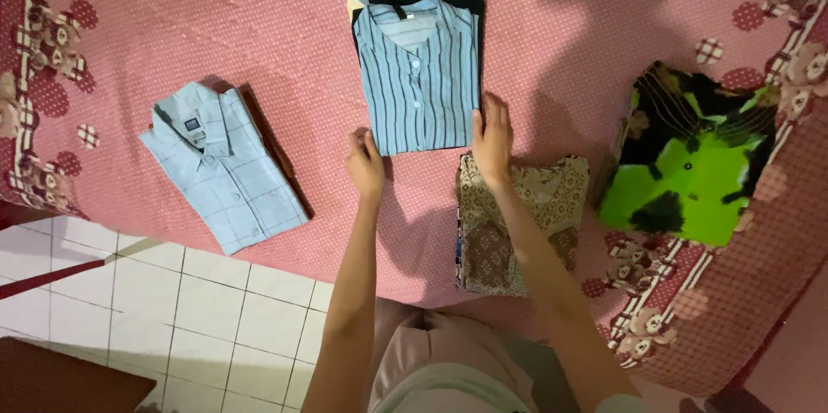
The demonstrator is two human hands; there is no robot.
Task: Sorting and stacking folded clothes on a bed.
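Both hands rest flat at the lower edge of the folded blue striped shirt (420, 77), top centre: left hand (366, 163), right hand (492, 139), gripping nothing. Three other shirts already lie folded; none unfolded shows.

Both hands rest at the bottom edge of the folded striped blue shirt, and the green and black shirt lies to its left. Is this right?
Not quite. In the head view the green and black shirt lies to the right of the striped blue shirt. The left hand and right hand are at its lower edge.

A small dark rectangular neck label (191, 124) sits inside the pale blue checked shirt's (226, 167) collar, left of frame.
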